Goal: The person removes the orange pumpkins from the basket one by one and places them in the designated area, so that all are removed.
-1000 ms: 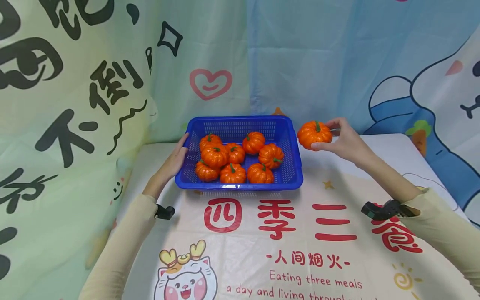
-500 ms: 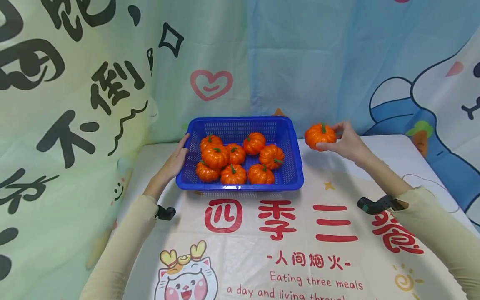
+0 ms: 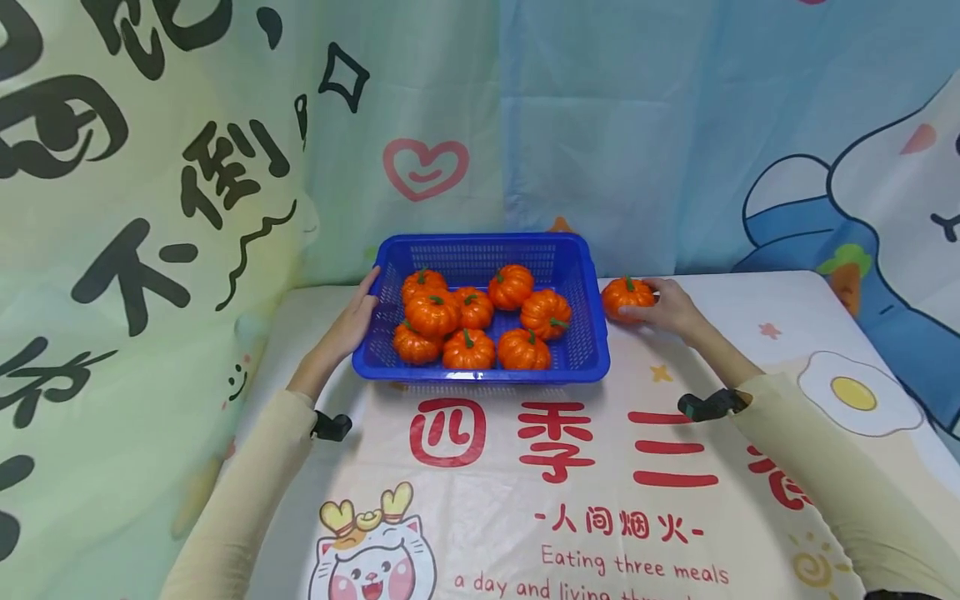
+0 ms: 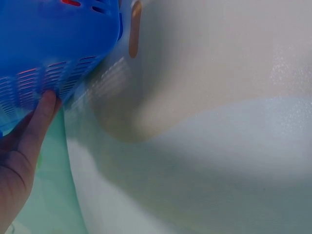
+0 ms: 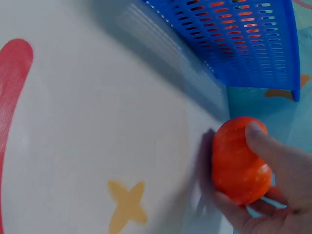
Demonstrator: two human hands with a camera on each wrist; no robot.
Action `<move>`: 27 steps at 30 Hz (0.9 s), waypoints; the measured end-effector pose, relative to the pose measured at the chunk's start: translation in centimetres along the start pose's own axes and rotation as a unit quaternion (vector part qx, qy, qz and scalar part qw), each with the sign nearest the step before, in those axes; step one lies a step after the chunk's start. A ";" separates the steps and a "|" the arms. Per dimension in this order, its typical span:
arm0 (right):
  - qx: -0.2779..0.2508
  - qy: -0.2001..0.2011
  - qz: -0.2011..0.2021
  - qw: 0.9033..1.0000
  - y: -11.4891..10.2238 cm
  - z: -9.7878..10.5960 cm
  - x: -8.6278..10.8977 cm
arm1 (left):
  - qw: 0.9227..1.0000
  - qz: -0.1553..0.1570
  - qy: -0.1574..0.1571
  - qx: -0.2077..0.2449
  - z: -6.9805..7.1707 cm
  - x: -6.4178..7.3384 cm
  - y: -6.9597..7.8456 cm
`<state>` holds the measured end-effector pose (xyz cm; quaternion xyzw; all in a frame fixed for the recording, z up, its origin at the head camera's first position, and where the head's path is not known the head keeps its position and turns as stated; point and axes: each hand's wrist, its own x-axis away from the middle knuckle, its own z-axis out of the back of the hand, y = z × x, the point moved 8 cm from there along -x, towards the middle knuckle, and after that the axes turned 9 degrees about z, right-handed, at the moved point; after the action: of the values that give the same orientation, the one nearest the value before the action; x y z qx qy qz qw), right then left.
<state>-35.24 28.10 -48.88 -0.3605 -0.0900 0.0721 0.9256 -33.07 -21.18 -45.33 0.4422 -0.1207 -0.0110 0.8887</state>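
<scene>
A blue plastic basket [image 3: 480, 376] holds several small orange pumpkins [image 3: 432, 313] with green stems. My left hand [image 3: 351, 323] lies along the basket's left side, its fingers fairly straight. In the left wrist view, the thumb of that hand [image 4: 24, 151] touches the slotted wall of the basket [image 4: 53, 36]. To the right of the basket, my right hand [image 3: 670, 309] grips another orange pumpkin [image 3: 624, 297], low over the table. Thumb and fingers wrap that pumpkin [image 5: 239, 161] from opposite sides in the right wrist view, with a shadow beside it.
Beneath lies a table covering [image 3: 555, 525] printed with red characters, a cartoon cat and a fried egg. A printed cloth [image 3: 592, 158] hangs behind the table, and another stretch of cloth [image 3: 150, 375] hangs at the left. Dark wrist cameras [image 3: 708, 405] sit on both forearms.
My right hand has lowered the pumpkin toward the table beside the basket, after moving it slightly right. The left hand and the basket have stayed in place.
</scene>
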 end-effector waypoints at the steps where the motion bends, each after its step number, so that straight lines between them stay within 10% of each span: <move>1: 0.003 0.001 0.000 1.000 0.1 0.0 0.0 | 1.000 0.001 0.002 -0.001 0.0 0.0 0.0; 27: 0.031 -0.008 0.009 0.999 0.1 -0.8 0.6 | 1.000 0.001 0.006 0.006 -0.1 0.2 0.3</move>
<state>-34.52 27.78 -49.51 -0.3317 -0.0921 0.0862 0.9349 -32.89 -20.97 -45.09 0.4473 -0.1162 -0.0065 0.8868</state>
